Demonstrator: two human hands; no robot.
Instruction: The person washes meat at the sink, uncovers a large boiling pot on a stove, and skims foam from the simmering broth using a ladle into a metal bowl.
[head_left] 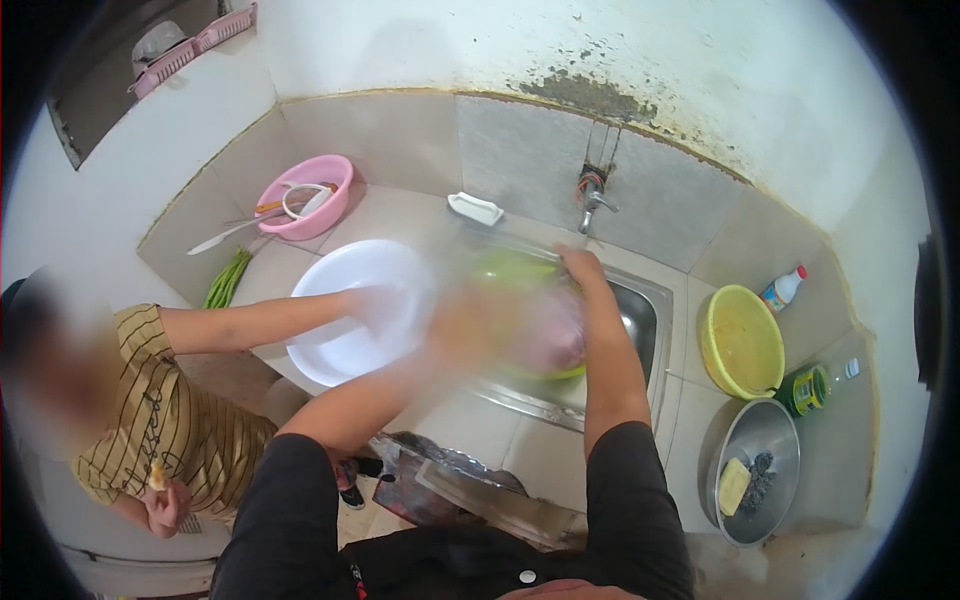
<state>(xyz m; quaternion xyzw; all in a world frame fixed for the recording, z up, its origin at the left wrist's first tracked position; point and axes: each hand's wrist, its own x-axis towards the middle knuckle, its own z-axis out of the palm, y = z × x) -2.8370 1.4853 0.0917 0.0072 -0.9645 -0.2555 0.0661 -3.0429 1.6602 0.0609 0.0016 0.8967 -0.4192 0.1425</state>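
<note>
Tiled counter (540,455), steel sink (638,318) under the tap (594,200), and we're at the head view! Green basin (515,264) sits in the sink, a blurred pinkish-purple thing (558,338) inside. Right hand (580,264) at the basin's far rim, left hand (462,325) a smear by its left side; can't tell how either set of fingers stands. Beside them, another person's arm (255,323) reaches over the white basin (345,355).

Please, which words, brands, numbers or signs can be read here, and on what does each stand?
No text can be read for certain.
Green bottle: label too small to read.
White bottle with red cap: label too small.
Striped shirt: script-like lettering, too unclear.
</note>
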